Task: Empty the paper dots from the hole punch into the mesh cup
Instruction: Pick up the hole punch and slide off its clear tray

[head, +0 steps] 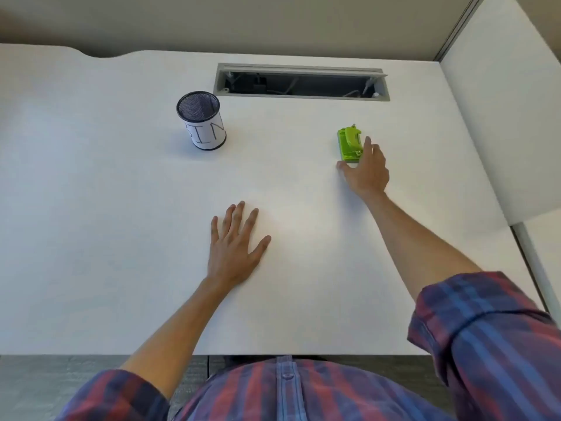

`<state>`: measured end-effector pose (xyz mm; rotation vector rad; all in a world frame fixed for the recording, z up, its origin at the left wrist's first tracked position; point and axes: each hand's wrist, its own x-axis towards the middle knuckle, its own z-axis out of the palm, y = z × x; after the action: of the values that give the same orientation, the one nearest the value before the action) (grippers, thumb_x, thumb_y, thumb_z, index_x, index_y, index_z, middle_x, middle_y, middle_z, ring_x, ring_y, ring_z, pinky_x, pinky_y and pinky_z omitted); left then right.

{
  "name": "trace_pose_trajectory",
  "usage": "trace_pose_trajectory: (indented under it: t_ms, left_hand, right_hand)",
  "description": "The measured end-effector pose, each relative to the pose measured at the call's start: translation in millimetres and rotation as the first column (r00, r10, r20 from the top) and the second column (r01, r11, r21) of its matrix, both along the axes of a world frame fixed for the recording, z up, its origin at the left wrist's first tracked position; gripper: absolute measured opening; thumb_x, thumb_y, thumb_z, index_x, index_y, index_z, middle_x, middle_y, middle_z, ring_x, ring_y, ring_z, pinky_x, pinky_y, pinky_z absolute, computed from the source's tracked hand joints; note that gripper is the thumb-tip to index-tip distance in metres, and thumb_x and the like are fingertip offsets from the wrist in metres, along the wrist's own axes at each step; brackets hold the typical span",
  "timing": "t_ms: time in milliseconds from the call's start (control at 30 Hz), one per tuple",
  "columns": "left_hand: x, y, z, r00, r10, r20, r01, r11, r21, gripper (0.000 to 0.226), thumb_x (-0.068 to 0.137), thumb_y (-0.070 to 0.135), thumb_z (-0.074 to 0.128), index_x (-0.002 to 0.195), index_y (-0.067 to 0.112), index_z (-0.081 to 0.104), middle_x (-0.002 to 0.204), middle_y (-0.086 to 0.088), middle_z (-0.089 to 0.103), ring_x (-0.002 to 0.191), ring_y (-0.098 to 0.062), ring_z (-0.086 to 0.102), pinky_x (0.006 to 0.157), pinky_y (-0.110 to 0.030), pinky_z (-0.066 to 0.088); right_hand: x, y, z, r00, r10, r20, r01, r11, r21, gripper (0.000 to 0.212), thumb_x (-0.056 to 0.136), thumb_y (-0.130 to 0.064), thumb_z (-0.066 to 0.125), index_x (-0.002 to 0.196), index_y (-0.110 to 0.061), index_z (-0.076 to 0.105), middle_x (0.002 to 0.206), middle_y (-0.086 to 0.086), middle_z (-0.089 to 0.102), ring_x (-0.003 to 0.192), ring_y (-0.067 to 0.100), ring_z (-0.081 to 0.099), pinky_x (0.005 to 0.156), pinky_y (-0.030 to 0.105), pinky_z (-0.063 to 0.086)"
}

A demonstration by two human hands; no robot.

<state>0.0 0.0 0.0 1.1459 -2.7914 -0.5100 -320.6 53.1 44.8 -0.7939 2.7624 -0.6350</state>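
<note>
A small bright green hole punch (349,143) sits on the white desk at the right. My right hand (365,171) reaches to it, thumb at its near left corner and fingers along its right side, touching but not lifting it. A black mesh cup (201,120) wrapped in a white paper label with handwritten letters stands upright at the back left, well apart from the punch. My left hand (235,247) lies flat on the desk in the middle, fingers spread, holding nothing.
A long cable slot (300,82) with a grey frame is cut into the desk (106,208) behind the punch. A white partition panel (501,123) borders the desk on the right. The desk's near edge runs just in front of my body.
</note>
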Motion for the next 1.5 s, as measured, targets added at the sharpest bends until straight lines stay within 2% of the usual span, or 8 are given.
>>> trace_pose_trajectory:
  t_ms: [467,633,733,867,1000,1167,1333,1500]
  left_hand:
    - [-0.7,-2.3,-3.4,1.0,0.007,-0.003,-0.007,0.999,-0.034,0.07,0.095,0.063,0.026,0.155,0.028,0.025,0.166,-0.004,0.016,0.153,-0.024,0.009,0.122,-0.05,0.004]
    - [-0.1,-2.8,-4.7,1.0,0.006,0.003,-0.006,1.0,-0.031,0.069,0.095,0.063,0.027,0.154,0.027,0.026,0.165,-0.005,0.018,0.153,-0.024,0.01,0.122,-0.051,0.006]
    - [-0.1,-3.6,-4.2,1.0,0.003,0.0,-0.003,1.0,-0.031,0.07,0.095,0.063,0.026,0.155,0.027,0.026,0.165,-0.005,0.019,0.153,-0.025,0.01,0.122,-0.052,0.007]
    - [0.0,-4.8,-2.4,1.0,-0.004,-0.023,0.004,1.0,0.013,0.072,0.093,0.065,0.027,0.155,0.027,0.026,0.166,-0.005,0.016,0.153,-0.024,0.008,0.122,-0.051,0.004]
    - [-0.8,-7.5,3.1,0.998,0.019,-0.058,-0.014,0.996,0.09,0.068,0.096,0.058,0.043,0.154,0.025,0.029,0.166,-0.003,0.017,0.153,-0.021,0.006,0.122,-0.048,0.002]
    - [-5.0,5.0,27.2,0.954,0.17,-0.249,-0.082,0.941,0.328,0.066,0.094,0.06,0.046,0.15,0.026,0.037,0.157,0.001,0.037,0.147,-0.018,0.025,0.121,-0.044,0.017]
    - [-10.4,18.4,53.8,0.874,0.324,-0.361,0.046,0.686,0.727,0.072,0.082,0.07,0.051,0.144,0.035,0.044,0.137,0.015,0.056,0.13,-0.006,0.049,0.106,-0.029,0.04]
    - [-17.8,29.9,68.5,0.775,0.453,-0.44,0.203,0.48,0.853,0.05,0.084,0.055,0.059,0.127,0.029,0.06,0.121,0.013,0.07,0.117,-0.007,0.062,0.097,-0.028,0.047]
  right_hand:
    - [-10.2,-22.8,-10.5,0.985,-0.071,-0.159,0.07,0.997,-0.01,0.043,0.09,-0.033,0.06,0.124,-0.007,0.056,0.11,0.017,0.066,0.106,0.037,0.058,0.071,0.036,0.038]
    - [5.8,-13.4,-10.0,0.989,-0.137,-0.063,0.117,0.961,-0.25,0.036,0.085,-0.038,0.064,0.107,-0.009,0.062,0.093,0.01,0.07,0.087,0.035,0.061,0.066,0.033,0.035]
    - [23.6,-5.3,-2.8,0.973,-0.157,0.17,0.216,0.88,-0.423,0.034,0.081,-0.046,0.069,0.097,-0.015,0.067,0.079,-0.002,0.066,0.077,0.024,0.061,0.068,0.031,0.042]
    - [53.8,14.0,10.9,0.825,-0.025,0.565,0.371,0.779,-0.506,0.022,0.082,-0.048,0.072,0.083,-0.026,0.07,0.072,-0.003,0.067,0.064,0.015,0.064,0.061,0.032,0.057]
    - [90.5,39.2,19.4,0.671,0.123,0.731,0.404,0.766,-0.5,0.019,0.091,-0.037,0.066,0.095,-0.019,0.071,0.085,0.002,0.071,0.065,0.005,0.069,0.056,0.024,0.054]
    - [135.0,66.0,33.0,0.374,0.185,0.909,0.532,0.76,-0.373,0.029,0.096,-0.04,0.051,0.111,-0.02,0.067,0.098,0.012,0.073,0.075,0.013,0.065,0.064,0.026,0.047]
    - [172.0,86.8,44.8,0.128,0.323,0.938,0.614,0.717,-0.331,0.04,0.097,-0.042,0.047,0.12,-0.014,0.064,0.096,0.011,0.074,0.073,0.013,0.063,0.066,0.025,0.049]
    - [197.1,96.7,49.5,-0.008,0.393,0.92,0.641,0.708,-0.297,0.046,0.095,-0.043,0.049,0.119,-0.007,0.065,0.098,0.015,0.069,0.073,0.015,0.062,0.064,0.025,0.052]
